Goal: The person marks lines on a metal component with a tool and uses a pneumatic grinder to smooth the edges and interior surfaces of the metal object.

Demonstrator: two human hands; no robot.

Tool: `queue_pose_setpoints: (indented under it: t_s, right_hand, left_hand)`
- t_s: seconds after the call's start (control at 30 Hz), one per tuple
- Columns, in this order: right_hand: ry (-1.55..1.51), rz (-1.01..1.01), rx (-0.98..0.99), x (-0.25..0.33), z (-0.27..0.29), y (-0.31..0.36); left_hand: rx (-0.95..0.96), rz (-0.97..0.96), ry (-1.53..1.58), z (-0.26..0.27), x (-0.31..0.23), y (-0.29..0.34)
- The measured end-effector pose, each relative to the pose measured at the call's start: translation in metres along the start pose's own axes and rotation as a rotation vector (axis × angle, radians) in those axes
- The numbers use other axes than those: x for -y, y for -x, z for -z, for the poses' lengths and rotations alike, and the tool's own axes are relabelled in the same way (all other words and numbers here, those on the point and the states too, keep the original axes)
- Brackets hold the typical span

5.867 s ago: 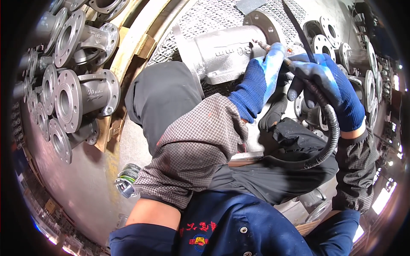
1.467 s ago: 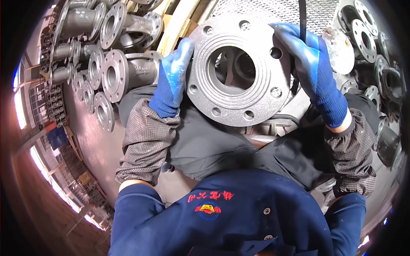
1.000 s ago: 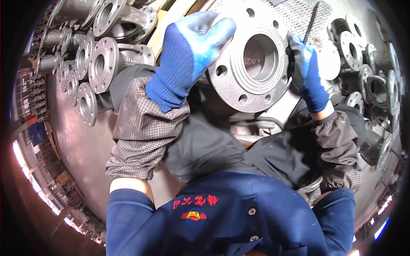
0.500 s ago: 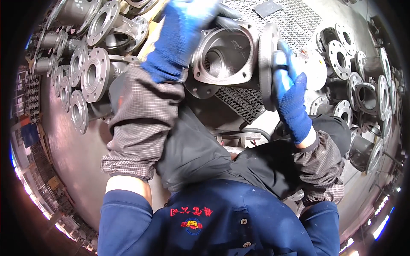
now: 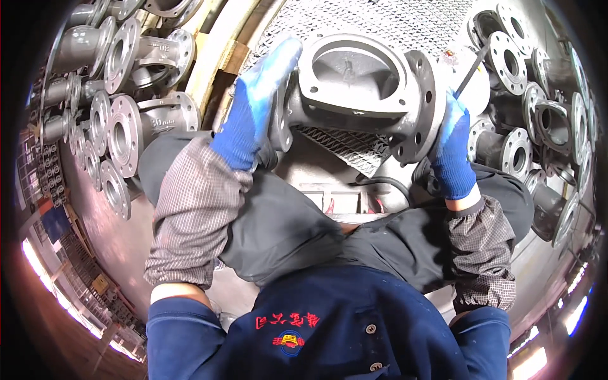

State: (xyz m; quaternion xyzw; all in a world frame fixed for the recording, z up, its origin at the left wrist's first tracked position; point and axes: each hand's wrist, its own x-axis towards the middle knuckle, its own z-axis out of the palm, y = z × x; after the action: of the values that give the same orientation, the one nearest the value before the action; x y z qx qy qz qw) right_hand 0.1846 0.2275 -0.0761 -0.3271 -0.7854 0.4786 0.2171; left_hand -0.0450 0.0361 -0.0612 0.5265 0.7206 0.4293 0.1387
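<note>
A grey cast-metal valve body (image 5: 345, 119) with flanged ends is held between my two gloved hands over the metal mesh. Its wide square-cornered opening is tilted up, showing the hollow inside. My left hand (image 5: 258, 95), in a blue glove, presses along the left end flange with its fingers together and stretched upward. On the other side my right hand (image 5: 453, 142) grips the right end flange (image 5: 423, 107); its fingers are partly hidden behind the flange. A thin dark rod (image 5: 473, 73) sticks up from the right hand.
Several flanged valve bodies (image 5: 123, 134) are stacked at the left, with more (image 5: 506, 152) at the right. Wooden beams (image 5: 218, 47) lie at the upper left. A mesh surface (image 5: 373, 16) spreads behind the held piece, and a metal frame (image 5: 335, 199) sits below it.
The valve body has turned, its large opening now wider and tipped upward, its right flange showing its face. My left hand has come down from above onto the left flange.
</note>
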Motion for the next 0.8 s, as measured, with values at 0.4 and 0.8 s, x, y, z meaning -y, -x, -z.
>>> queue_pose_setpoints:
  t_s: [0.4,0.8]
  right_hand:
    - [-0.469,-0.349,0.182,-0.009,-0.018,0.035]
    - [-0.520,-0.370,0.107,-0.033,-0.016,0.030]
  left_hand:
    - [-0.056,0.290,-0.049,0.036,-0.071,0.007]
    - [0.001,0.018,0.001,0.019,-0.087,-0.007]
